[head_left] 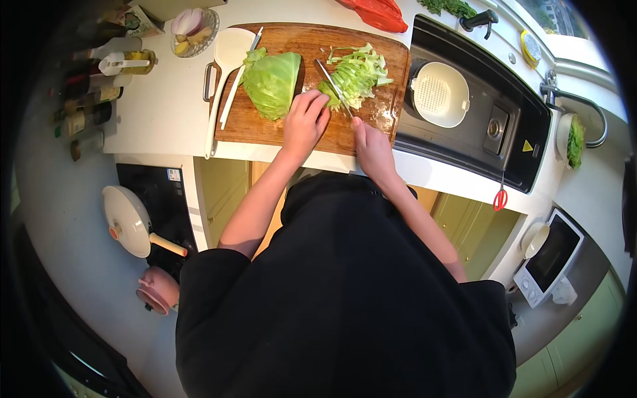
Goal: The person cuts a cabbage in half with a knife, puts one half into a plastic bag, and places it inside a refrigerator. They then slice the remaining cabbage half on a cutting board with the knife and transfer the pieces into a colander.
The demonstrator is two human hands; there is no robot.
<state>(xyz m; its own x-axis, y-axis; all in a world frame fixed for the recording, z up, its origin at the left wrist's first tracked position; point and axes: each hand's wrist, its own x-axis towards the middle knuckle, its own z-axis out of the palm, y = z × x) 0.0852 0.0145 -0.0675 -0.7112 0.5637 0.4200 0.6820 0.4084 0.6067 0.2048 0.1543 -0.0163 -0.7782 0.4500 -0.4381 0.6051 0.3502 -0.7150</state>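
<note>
My right hand is closed round the handle of a kitchen knife, whose blade points away and to the left over the cutting board. Shredded cabbage lies in a loose heap, mostly right of the blade. Curled fingers of my left hand press on a small cut piece of cabbage just left of the knife; the fingertips are partly hidden. Beyond that hand, to its left, rests a large wedge of cabbage, which it nearly touches.
A white ladle and chopsticks lie along the board's left edge. Right of the board, a sink holds a white colander. Red-handled scissors hang at the counter's front. Bottles stand far left.
</note>
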